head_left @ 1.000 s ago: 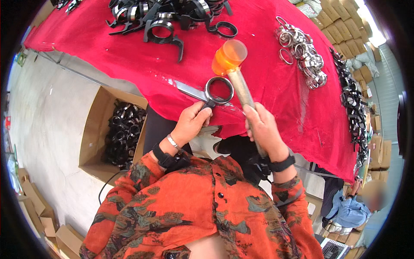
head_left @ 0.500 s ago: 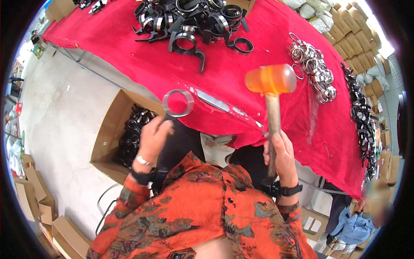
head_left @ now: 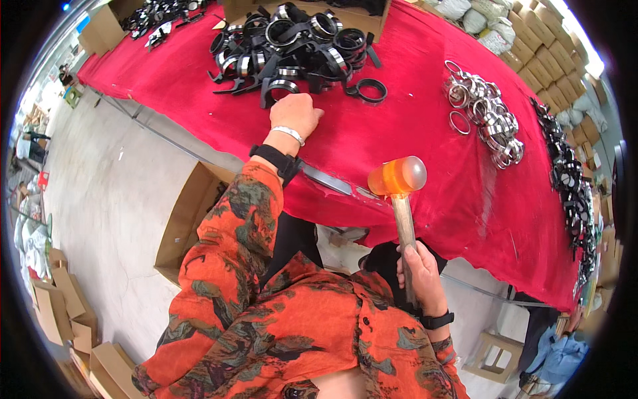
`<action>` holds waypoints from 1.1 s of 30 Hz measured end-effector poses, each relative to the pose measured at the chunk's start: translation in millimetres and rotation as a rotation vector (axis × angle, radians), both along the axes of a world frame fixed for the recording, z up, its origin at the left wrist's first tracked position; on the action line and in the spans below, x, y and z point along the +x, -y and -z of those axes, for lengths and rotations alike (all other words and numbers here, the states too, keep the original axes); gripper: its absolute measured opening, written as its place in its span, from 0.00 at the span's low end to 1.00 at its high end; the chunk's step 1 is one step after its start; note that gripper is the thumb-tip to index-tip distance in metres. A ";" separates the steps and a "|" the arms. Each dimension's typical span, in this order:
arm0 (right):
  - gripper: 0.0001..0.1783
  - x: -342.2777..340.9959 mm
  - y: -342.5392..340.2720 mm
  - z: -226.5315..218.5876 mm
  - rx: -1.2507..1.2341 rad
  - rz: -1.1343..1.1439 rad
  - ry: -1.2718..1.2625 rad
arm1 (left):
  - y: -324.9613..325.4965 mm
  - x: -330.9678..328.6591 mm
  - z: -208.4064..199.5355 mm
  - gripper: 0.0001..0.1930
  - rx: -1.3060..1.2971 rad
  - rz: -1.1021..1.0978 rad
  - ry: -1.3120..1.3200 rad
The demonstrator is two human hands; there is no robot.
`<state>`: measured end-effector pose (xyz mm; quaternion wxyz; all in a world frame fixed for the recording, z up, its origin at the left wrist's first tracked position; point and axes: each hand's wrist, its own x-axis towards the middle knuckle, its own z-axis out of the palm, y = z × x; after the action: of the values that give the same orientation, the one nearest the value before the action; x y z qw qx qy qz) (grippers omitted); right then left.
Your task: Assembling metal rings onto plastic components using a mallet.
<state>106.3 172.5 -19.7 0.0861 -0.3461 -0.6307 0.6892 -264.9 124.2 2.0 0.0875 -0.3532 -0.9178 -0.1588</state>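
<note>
My left hand (head_left: 294, 118) reaches to the near edge of a pile of black ring-shaped parts (head_left: 286, 40) with silvery metal bands. Its fingers are curled down, mostly out of sight, over the handle of a black ring-shaped part (head_left: 282, 86), whose ring shows just beyond the knuckles. My right hand (head_left: 420, 271) is wrapped round the wooden handle of a mallet (head_left: 399, 177) with an amber, translucent head. The mallet stands head-up over the front of the red-covered table, touching no part.
Loose silvery metal rings (head_left: 488, 113) lie in a cluster on the red cloth (head_left: 425, 133) at the right. Many black parts (head_left: 573, 186) line the right edge. An open cardboard box (head_left: 183, 223) stands below the table at the left, partly behind my left sleeve.
My left hand has moved from above the cardboard box forward to the pile; the banded part it held is out of view. The mallet has come lower and slightly left.
</note>
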 end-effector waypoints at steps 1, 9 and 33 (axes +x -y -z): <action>0.19 2.2 0.1 -0.8 -0.011 0.000 0.001 | -4.4 -4.6 6.2 0.16 -0.029 -0.003 -0.031; 0.15 -0.2 -7.0 2.8 -0.080 0.061 -0.050 | 6.0 4.9 18.2 0.18 0.027 -0.020 0.041; 0.14 22.6 16.1 -20.9 0.161 0.149 -0.074 | 66.8 142.6 97.5 0.14 0.707 0.472 1.253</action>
<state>128.9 156.5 1.1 0.1880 -0.3584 -0.6527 0.6404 -122.3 57.5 -95.5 -0.3787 -0.3349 -0.5902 -0.6293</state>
